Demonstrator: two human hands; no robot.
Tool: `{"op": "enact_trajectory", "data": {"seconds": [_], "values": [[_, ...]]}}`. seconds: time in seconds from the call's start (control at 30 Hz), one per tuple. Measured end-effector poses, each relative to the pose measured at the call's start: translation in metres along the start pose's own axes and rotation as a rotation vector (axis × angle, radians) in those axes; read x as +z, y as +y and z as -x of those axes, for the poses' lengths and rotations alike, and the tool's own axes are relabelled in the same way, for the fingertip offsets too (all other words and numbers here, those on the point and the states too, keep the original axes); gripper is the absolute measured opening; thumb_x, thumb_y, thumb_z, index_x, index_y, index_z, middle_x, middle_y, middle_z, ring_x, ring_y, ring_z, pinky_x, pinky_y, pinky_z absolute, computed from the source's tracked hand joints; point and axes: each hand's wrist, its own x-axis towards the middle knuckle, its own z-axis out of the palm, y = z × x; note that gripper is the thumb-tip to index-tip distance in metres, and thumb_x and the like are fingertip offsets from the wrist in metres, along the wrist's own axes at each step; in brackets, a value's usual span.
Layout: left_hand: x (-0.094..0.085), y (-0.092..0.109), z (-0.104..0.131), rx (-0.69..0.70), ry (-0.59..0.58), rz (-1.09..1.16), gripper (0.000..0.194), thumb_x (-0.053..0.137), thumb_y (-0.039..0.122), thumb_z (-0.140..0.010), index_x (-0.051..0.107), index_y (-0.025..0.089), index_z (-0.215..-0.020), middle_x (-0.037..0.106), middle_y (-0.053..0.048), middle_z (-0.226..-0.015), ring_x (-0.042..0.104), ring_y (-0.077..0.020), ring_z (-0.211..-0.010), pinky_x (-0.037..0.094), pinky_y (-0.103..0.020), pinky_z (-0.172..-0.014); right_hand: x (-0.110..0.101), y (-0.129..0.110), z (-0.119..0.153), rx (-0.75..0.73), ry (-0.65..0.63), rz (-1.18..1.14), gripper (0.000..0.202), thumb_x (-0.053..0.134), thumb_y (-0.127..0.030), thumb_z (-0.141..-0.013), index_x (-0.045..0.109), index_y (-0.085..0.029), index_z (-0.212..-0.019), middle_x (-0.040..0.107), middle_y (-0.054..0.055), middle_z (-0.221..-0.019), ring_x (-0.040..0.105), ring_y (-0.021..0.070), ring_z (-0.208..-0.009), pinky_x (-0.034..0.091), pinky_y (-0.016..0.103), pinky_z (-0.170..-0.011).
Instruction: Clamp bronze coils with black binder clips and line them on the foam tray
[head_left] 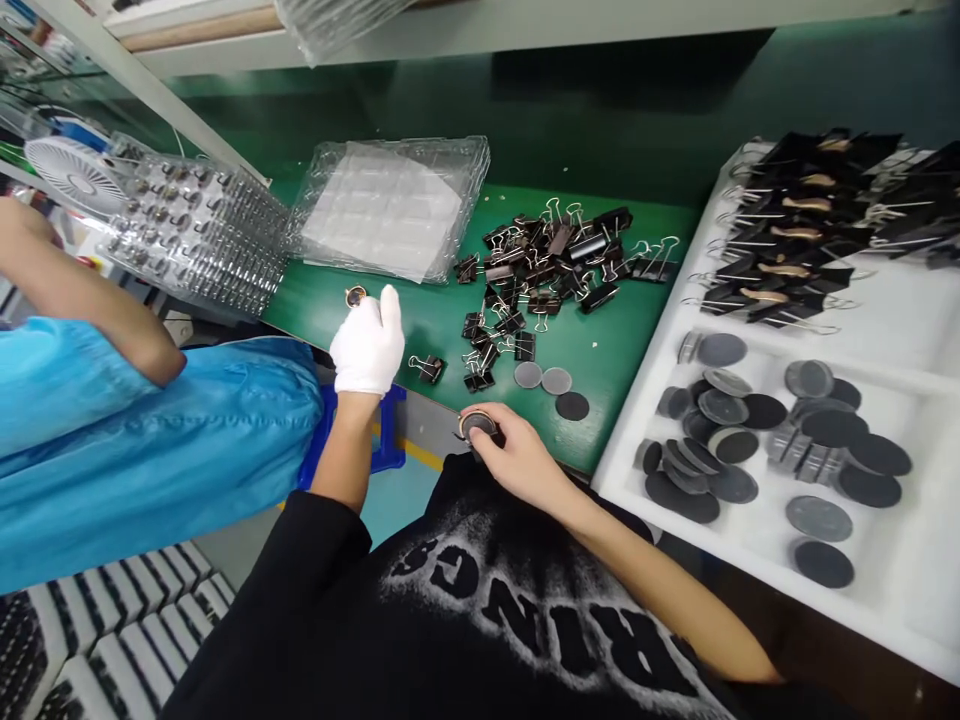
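My left hand (369,345), in a white glove, is closed with the thumb sticking up. A small round gold-rimmed part (355,296) shows at its far edge, seemingly pinched by fingers that are mostly hidden. Bare, my right hand (521,455) grips a dark round disc with a copper-coloured rim (478,426) between thumb and fingers, close to my shirt at the bench's front edge. A single black binder clip (427,368) lies between the two hands. Beyond the right hand are two grey discs (556,381) and a black disc (572,406) on the green bench (420,320).
Behind lies a heap of black binder clips (540,260). Clear plastic trays (390,205) are stacked farther left, beside filled trays (202,230) and a white fan (79,175). A white bin (622,470) on the right holds discs and clipped parts. A co-worker in blue (187,450) is close at left.
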Motion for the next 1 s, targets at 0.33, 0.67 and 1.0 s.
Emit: {"op": "enact_trajectory", "data": {"seconds": [0.33, 0.67, 1.0], "values": [[0.055, 0.017, -0.007, 0.119, 0.205, 0.199, 0.050, 0.040, 0.056, -0.105, 0.062, 0.014, -0.119, 0.062, -0.022, -0.121, 0.059, -0.0369, -0.118, 0.048, -0.051, -0.101, 0.032, 0.004, -0.021, -0.088, 0.130, 0.133, 0.020, 0.057, -0.029, -0.093, 0.054, -0.023, -0.111, 0.072, 0.009, -0.110, 0.070, 0.0279, -0.096, 0.054, 0.042, -0.084], [0.035, -0.017, -0.001, 0.322, 0.093, 0.420, 0.045, 0.028, 0.043, -0.109, 0.061, 0.022, -0.089, 0.067, -0.006, -0.087, 0.065, -0.0191, -0.085, 0.050, -0.033, -0.089, 0.020, 0.008, -0.017, -0.106, 0.186, 0.082, 0.048, 0.065, -0.019, -0.083, 0.054, -0.021, -0.130, 0.074, 0.010, -0.117, 0.073, 0.0292, -0.105, 0.058, 0.043, -0.089], [0.060, 0.003, 0.033, 0.213, 0.306, 0.617, 0.049, 0.051, 0.050, -0.101, 0.038, 0.024, -0.061, 0.054, -0.003, -0.070, 0.056, -0.0160, -0.070, 0.048, -0.031, -0.077, -0.004, 0.007, -0.001, -0.052, 0.241, -0.368, 0.047, 0.072, -0.037, -0.085, 0.064, -0.020, -0.127, 0.074, 0.010, -0.123, 0.071, 0.0249, -0.110, 0.057, 0.040, -0.098]]}}
